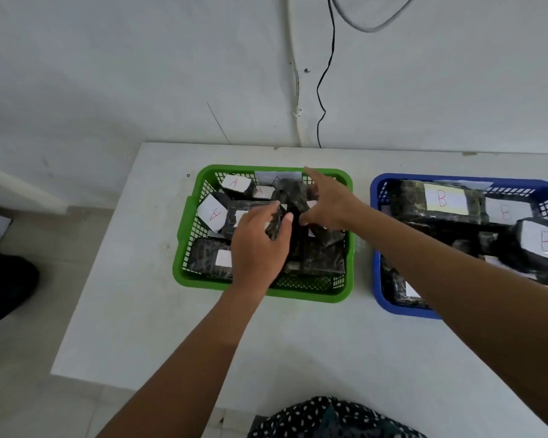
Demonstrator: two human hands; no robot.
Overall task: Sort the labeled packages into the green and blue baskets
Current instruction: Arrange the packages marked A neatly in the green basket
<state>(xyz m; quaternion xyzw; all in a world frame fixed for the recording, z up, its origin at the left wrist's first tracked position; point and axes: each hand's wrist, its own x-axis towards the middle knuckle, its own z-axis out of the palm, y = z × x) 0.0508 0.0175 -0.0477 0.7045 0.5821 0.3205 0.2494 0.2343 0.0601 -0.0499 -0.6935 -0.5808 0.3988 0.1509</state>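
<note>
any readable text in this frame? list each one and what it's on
"A": label on a package at the back left of the green basket.
"A": tilted label by its left wall.
"A": faint, label behind them.
"B": top package in the blue basket.
"B": package at the right edge.
"B": faint label between them.
Other labels: unreadable.

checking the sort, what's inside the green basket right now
The green basket holds dark wrapped packages; three labels read A. The left hand pinches a small dark package; the right hand reaches above. Labels beneath the hands are covered.
</note>
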